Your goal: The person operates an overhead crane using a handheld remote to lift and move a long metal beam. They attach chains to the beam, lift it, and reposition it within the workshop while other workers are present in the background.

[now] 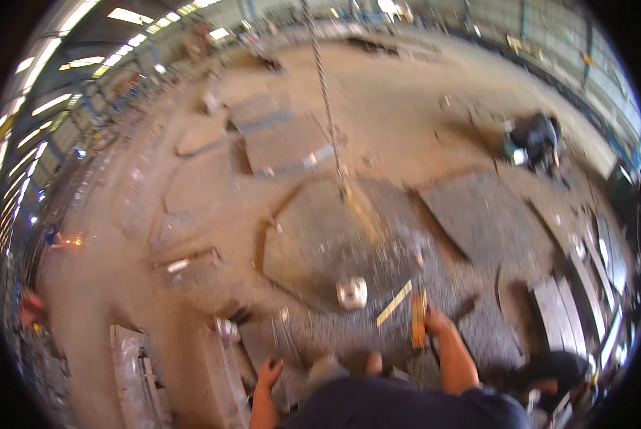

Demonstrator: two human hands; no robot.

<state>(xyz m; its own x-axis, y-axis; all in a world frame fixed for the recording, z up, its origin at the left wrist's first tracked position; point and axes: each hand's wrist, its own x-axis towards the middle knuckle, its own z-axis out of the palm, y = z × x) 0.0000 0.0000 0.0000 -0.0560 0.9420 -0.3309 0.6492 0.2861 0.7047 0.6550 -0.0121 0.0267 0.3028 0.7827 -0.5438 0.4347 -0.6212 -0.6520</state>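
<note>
My right hand (438,323) is closed around the edge of an orange-brown, flat, block-like thing (419,318), its exact kind blurred. Left of it, a thin yellow strip (394,303) lies slanted at the near edge of a large dark metal plate (320,243). A white, box-shaped thing (352,293) sits on that plate's near edge. My left hand (270,372) is low in front of me, over a narrow metal piece; its fingers are too blurred to read. A chain (320,71) hangs down to a hook (344,191) at the far part of the plate.
More metal plates (481,214) lie to the right, with long metal bars (560,314) beyond them. Steel sections (136,372) lie at the near left. One person (535,143) bends down at the far right; another person (52,237) is near orange sparks (77,240) at the left.
</note>
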